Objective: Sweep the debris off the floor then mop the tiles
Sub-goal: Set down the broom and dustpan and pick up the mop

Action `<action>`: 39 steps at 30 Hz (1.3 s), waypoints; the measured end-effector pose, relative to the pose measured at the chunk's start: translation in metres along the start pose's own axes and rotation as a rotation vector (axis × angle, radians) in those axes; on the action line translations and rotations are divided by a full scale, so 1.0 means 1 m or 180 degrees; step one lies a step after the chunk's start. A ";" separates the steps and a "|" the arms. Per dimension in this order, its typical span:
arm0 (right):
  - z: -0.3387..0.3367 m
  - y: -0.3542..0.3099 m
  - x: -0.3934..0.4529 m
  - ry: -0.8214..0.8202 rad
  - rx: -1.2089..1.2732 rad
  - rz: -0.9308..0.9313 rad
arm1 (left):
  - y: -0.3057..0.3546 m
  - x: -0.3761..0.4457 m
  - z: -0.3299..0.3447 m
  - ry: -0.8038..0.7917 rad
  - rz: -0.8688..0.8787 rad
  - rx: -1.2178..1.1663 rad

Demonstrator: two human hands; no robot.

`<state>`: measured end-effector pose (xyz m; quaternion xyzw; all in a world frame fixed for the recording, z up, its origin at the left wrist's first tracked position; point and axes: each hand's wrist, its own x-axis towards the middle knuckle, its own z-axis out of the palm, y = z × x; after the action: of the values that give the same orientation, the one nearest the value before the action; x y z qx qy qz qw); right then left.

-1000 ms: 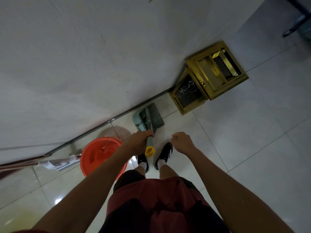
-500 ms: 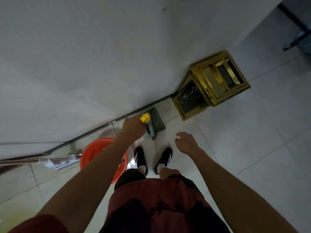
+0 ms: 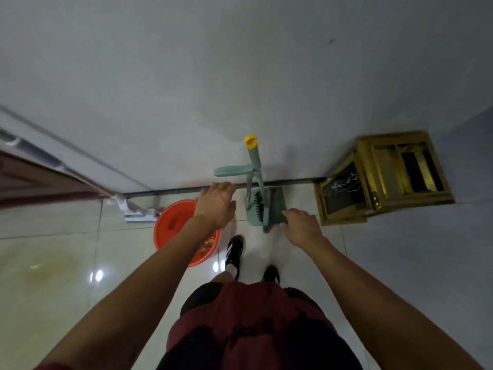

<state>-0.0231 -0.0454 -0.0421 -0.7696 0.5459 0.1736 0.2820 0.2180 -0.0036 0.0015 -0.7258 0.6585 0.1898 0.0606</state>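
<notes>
A teal broom and dustpan set leans upright against the white wall, its handle topped by a yellow cap. My left hand hovers open just left of the set, fingers spread, touching nothing. My right hand is open at the dustpan's lower right edge, fingertips near or on it. An orange bucket stands on the tiles under my left forearm. A white flat mop lies against the wall beyond the bucket.
A gold-framed box sits on the floor against the wall at the right. A dark wooden door edge is at the far left. My feet in black shoes stand on glossy tiles just behind the dustpan.
My left hand has let go of the yellow-capped handle, which now stands against the wall. Both hands have opened, and the view has shifted so the wall is straight ahead.
</notes>
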 end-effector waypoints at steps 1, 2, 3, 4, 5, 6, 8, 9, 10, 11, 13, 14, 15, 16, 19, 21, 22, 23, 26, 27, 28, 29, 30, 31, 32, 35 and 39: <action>-0.002 -0.005 0.000 0.0017 -0.0059 -0.0128 | -0.001 -0.011 0.001 -0.0032 -0.0104 -0.0033; -0.004 -0.010 0.000 0.0030 -0.0127 -0.0260 | -0.002 -0.021 0.002 -0.0071 -0.0202 -0.0096; -0.004 -0.016 0.000 0.0041 -0.0195 -0.0398 | -0.003 -0.031 0.002 -0.0090 -0.0289 -0.0163; -0.004 -0.026 -0.001 0.0037 -0.0289 -0.0582 | -0.007 -0.046 0.002 -0.0057 -0.0415 -0.0232; -0.006 -0.033 0.000 0.0020 -0.0329 -0.0684 | -0.008 -0.055 0.001 -0.0027 -0.0469 -0.0270; -0.009 -0.040 0.002 0.0001 -0.0359 -0.0733 | -0.010 -0.061 0.000 -0.0002 -0.0494 -0.0315; -0.013 -0.067 0.003 0.0068 -0.0540 -0.1021 | -0.023 -0.082 -0.003 0.0093 -0.0711 -0.0442; -0.014 -0.082 0.002 0.0111 -0.0628 -0.1165 | -0.031 -0.093 -0.004 0.0135 -0.0817 -0.0500; -0.016 -0.098 0.001 0.0133 -0.0685 -0.1301 | -0.041 -0.104 -0.005 0.0186 -0.0918 -0.0557; -0.017 -0.115 0.000 0.0136 -0.0729 -0.1428 | -0.051 -0.116 -0.005 0.0253 -0.1025 -0.0614; -0.016 -0.149 -0.002 0.0065 -0.0782 -0.1635 | -0.072 -0.140 -0.002 0.0368 -0.1275 -0.0761; -0.014 -0.168 -0.003 0.0011 -0.0803 -0.1729 | -0.084 -0.153 0.000 0.0398 -0.1422 -0.0847; -0.011 -0.186 -0.004 -0.0028 -0.0829 -0.1824 | -0.097 -0.166 0.003 0.0421 -0.1574 -0.0932; -0.007 -0.206 -0.005 -0.0048 -0.0856 -0.1918 | -0.110 -0.180 0.007 0.0441 -0.1724 -0.1014; 0.011 -0.268 -0.010 -0.0062 -0.0889 -0.2148 | -0.156 -0.224 0.021 0.0537 -0.2126 -0.1280; 0.025 -0.309 -0.015 -0.0086 -0.0870 -0.2241 | -0.188 -0.255 0.029 0.0610 -0.2330 -0.1441; 0.032 -0.329 -0.017 -0.0114 -0.0876 -0.2270 | -0.205 -0.270 0.032 0.0628 -0.2436 -0.1510; 0.039 -0.349 -0.020 -0.0145 -0.0887 -0.2286 | -0.222 -0.285 0.036 0.0644 -0.2544 -0.1577; 0.058 -0.406 -0.024 -0.0286 -0.0798 -0.2171 | -0.276 -0.324 0.046 0.0701 -0.2778 -0.1787; 0.064 -0.424 -0.023 -0.0334 -0.0698 -0.2103 | -0.292 -0.335 0.049 0.0722 -0.2828 -0.1852; 0.069 -0.440 -0.023 -0.0378 -0.0584 -0.2043 | -0.308 -0.345 0.051 0.0736 -0.2874 -0.1906; 0.073 -0.455 -0.022 -0.0407 -0.0480 -0.2012 | -0.323 -0.354 0.053 0.0739 -0.2917 -0.1945; 0.078 -0.470 -0.020 -0.0418 -0.0403 -0.2005 | -0.336 -0.361 0.055 0.0734 -0.2955 -0.1974; 0.081 -0.483 -0.019 -0.0429 -0.0361 -0.1995 | -0.348 -0.366 0.055 0.0724 -0.2978 -0.1998; 0.082 -0.495 -0.018 -0.0440 -0.0318 -0.1963 | -0.359 -0.369 0.054 0.0713 -0.2982 -0.2022; 0.080 -0.523 -0.014 -0.0444 -0.0133 -0.1835 | -0.389 -0.363 0.044 0.0772 -0.2932 -0.2053; 0.061 -0.545 0.005 -0.0427 0.0060 -0.1696 | -0.416 -0.334 0.022 0.0982 -0.2821 -0.2122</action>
<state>0.4920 0.1227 0.0404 -0.8702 0.3058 0.1388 0.3604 0.6005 0.3675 0.0330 -0.9316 0.1972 0.2354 -0.1945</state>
